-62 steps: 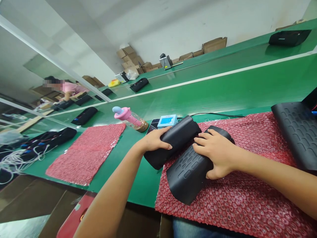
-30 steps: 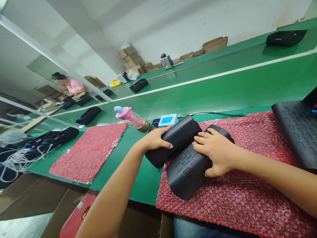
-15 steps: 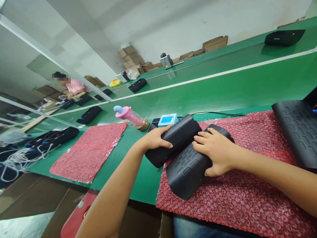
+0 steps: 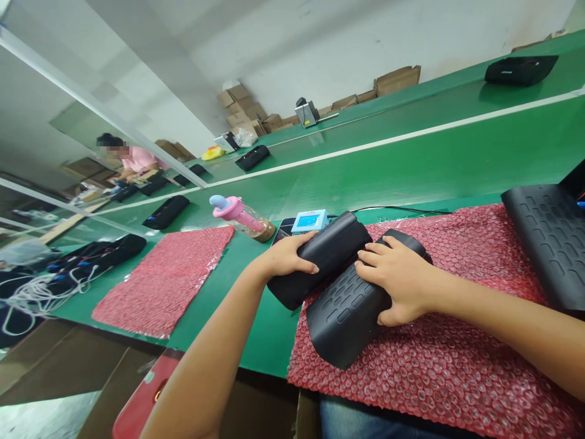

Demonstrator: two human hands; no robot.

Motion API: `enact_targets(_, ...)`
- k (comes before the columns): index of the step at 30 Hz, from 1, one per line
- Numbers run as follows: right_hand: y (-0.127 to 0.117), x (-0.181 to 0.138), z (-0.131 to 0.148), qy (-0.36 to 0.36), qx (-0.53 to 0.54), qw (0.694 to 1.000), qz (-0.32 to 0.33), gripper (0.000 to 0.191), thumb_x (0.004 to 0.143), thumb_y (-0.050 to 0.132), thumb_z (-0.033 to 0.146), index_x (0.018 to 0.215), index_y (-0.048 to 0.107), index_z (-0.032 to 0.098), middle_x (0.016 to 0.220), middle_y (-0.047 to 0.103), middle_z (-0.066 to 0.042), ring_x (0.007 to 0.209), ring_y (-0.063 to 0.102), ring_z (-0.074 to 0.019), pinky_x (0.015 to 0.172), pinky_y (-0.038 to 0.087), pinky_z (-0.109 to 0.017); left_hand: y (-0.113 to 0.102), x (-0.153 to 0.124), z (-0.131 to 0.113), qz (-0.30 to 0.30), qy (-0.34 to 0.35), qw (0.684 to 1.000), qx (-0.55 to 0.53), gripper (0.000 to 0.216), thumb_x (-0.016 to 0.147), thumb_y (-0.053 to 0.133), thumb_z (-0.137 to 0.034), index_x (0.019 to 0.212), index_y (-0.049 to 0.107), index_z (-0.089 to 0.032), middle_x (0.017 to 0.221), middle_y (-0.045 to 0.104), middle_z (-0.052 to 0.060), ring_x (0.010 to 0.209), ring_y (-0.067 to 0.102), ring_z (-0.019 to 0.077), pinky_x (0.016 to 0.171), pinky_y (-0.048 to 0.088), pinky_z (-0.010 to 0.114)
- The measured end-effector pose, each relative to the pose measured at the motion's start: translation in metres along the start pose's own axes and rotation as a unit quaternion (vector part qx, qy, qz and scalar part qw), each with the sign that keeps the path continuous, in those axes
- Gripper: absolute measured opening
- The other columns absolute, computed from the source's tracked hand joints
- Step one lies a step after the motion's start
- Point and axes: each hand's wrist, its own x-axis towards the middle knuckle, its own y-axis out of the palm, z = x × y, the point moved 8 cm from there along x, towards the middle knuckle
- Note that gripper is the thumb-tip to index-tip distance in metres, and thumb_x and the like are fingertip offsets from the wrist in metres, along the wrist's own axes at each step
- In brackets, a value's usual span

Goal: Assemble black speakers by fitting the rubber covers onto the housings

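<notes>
Two black speaker housings lie side by side at a slant in front of me. My left hand [image 4: 292, 255] grips the farther, smooth black speaker housing [image 4: 340, 244], thumb on its near side. Over the nearer black speaker housing with raised oval ribs [image 4: 340, 311], my right hand [image 4: 397, 280] is clasped, fingers across the top and thumb low on the side. The ribbed housing rests on red bubble wrap [image 4: 434, 372]; the smooth one lies partly over the green bench [image 4: 260, 335]. Their undersides are hidden.
Another ribbed black housing [image 4: 548, 244] stands at right. Behind my left hand are a light-blue device [image 4: 309, 221] with a cable and a pink-lidded bottle [image 4: 242, 218]. More bubble wrap [image 4: 164, 280] and white cables [image 4: 41, 299] lie left. Black speakers [image 4: 521, 70] sit on the green line; a person [image 4: 137, 160] works far left.
My hands and both housings have not moved. Speakers on the far line have shifted slightly left, while one at the left has shifted slightly right. The distant person's arms have moved a little.
</notes>
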Motion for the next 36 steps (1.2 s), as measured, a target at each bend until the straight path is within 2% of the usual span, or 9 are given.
enact_targets(15, -0.0003, -0.0006, -0.0010, 0.001, 0.005, 1.000, 0.008, 0.070, 0.056, 0.070, 0.054, 0.110, 0.056, 0.010, 0.121, 0.052, -0.019, 0.108, 0.046, -0.0361, 0.093, 0.031, -0.055, 0.0018, -0.0017, 0.0010, -0.005, -0.014, 1.000, -0.005, 0.089, 0.057, 0.069, -0.041, 0.137, 0.035, -0.023, 0.131, 0.050, 0.003, 0.116, 0.048, 0.0281, 0.097, 0.039, 0.036)
enact_targets(22, -0.0041, -0.0052, -0.0035, -0.020, 0.028, 0.999, 0.041, 0.069, 0.060, 0.070, 0.039, 0.118, 0.052, 0.008, 0.125, 0.050, -0.019, 0.112, 0.045, -0.0333, 0.096, 0.032, -0.050, 0.0035, -0.0038, -0.0008, -0.040, -0.023, 0.999, -0.006, 0.085, 0.061, 0.067, -0.052, 0.136, 0.037, -0.023, 0.128, 0.053, 0.005, 0.112, 0.052, 0.0286, 0.095, 0.040, 0.037)
enact_targets(31, -0.0032, -0.0062, -0.0006, -0.021, 0.020, 0.999, 0.028, 0.071, 0.060, 0.069, 0.040, 0.119, 0.051, 0.006, 0.124, 0.050, -0.021, 0.112, 0.045, -0.0354, 0.094, 0.032, -0.053, 0.0020, -0.0019, -0.0031, -0.032, -0.052, 0.997, -0.041, 0.081, 0.059, 0.068, -0.043, 0.133, 0.041, -0.024, 0.124, 0.056, 0.004, 0.108, 0.055, 0.0279, 0.092, 0.043, 0.036)
enact_targets(36, -0.0031, -0.0051, -0.0016, -0.023, 0.027, 0.998, 0.048, 0.073, 0.062, 0.069, 0.040, 0.123, 0.049, 0.006, 0.127, 0.047, -0.021, 0.115, 0.043, -0.0360, 0.095, 0.030, -0.054, 0.0034, -0.0019, -0.0053, -0.036, -0.035, 0.999, -0.020, 0.082, 0.060, 0.067, -0.049, 0.133, 0.041, -0.024, 0.125, 0.055, 0.004, 0.110, 0.053, 0.0286, 0.094, 0.041, 0.037)
